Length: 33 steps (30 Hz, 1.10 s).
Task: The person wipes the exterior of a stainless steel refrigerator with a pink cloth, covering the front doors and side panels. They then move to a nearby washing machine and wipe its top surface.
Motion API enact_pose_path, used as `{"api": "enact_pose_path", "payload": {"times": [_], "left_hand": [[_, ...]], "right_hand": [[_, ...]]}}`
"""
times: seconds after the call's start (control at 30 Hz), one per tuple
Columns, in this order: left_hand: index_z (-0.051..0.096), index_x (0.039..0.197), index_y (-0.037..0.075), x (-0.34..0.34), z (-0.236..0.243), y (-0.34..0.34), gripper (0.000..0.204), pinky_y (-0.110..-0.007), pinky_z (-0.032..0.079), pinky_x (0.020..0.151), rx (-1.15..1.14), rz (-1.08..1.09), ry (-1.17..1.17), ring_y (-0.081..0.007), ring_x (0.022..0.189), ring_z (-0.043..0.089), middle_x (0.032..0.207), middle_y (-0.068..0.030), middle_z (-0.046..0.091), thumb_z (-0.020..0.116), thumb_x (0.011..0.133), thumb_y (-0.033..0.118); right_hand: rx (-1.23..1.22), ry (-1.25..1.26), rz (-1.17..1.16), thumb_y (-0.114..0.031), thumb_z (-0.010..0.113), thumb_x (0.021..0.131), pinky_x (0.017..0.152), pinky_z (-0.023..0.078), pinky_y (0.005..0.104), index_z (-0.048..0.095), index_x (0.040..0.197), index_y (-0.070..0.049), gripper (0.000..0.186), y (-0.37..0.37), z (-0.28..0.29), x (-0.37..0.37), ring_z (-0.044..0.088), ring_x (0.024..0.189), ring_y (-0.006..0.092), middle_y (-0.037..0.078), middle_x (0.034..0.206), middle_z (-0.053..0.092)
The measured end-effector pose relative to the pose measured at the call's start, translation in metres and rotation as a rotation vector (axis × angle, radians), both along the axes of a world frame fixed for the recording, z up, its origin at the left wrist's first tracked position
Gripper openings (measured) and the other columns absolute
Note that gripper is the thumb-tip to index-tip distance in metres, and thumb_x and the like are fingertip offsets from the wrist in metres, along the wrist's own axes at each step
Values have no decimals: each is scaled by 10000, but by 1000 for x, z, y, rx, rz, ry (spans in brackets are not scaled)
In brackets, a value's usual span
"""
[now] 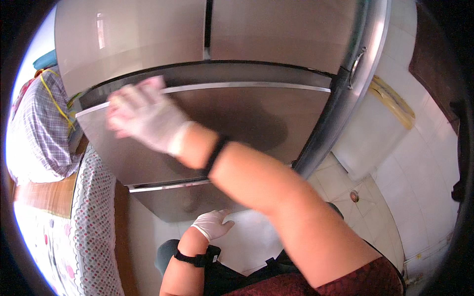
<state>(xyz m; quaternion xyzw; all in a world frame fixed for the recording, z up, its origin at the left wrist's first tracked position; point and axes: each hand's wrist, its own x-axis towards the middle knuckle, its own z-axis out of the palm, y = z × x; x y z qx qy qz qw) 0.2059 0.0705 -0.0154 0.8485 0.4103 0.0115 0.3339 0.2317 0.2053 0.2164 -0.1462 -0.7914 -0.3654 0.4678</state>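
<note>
My right hand (145, 116), in a thin white glove, reaches across to the upper left of a drawer front (212, 133) on a brownish-grey refrigerator. Bunched under its fingers is a pinkish cloth (157, 83), smeared by motion; the hand presses it near the drawer's silver top edge. My left hand (212, 224), gloved too, hangs low by my knee, in front of the lower drawer (185, 200). It holds nothing, with its thumb apart from the fingers. Black bands circle both forearms.
Two upper refrigerator doors (128, 34) stand above the drawers. At left, a checked cloth bundle (42, 118) sits on a table with a dotted tablecloth (94, 222). To the right are a pale bin-like container (368, 138) with a yellowish top, and a round floor drain (354, 196).
</note>
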Motion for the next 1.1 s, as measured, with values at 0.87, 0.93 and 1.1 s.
{"api": "enact_pose_path", "payload": {"times": [0.87, 0.93, 1.1], "left_hand": [[625, 1317, 23, 1, 28, -16, 515, -476, 531, 946, -19, -40, 29, -427, 1077, 674, 1174, -237, 706, 550, 969, 395], [647, 1305, 33, 9, 9, -10, 498, -460, 512, 989, -33, -38, -1, -384, 1154, 656, 1249, -219, 687, 550, 969, 388], [613, 1386, 76, 33, -53, 9, 526, -436, 467, 1068, 372, -91, -371, -366, 1282, 590, 1388, -206, 621, 547, 971, 393]], "right_hand": [[-94, 166, -380, -156, 693, 778, 1020, 348, 609, 576, 1385, -143, 619, -14, -82, 2, 402, 1361, 407, 165, 1443, 461], [-10, 69, -274, -223, 673, 819, 987, 376, 603, 632, 1300, -176, 485, -5, -75, -53, 442, 1331, 367, 115, 1401, 499], [-43, -113, -61, -263, 592, 857, 1100, 348, 619, 680, 1193, -152, 365, 7, -67, -153, 499, 1305, 304, 82, 1304, 572]]}}
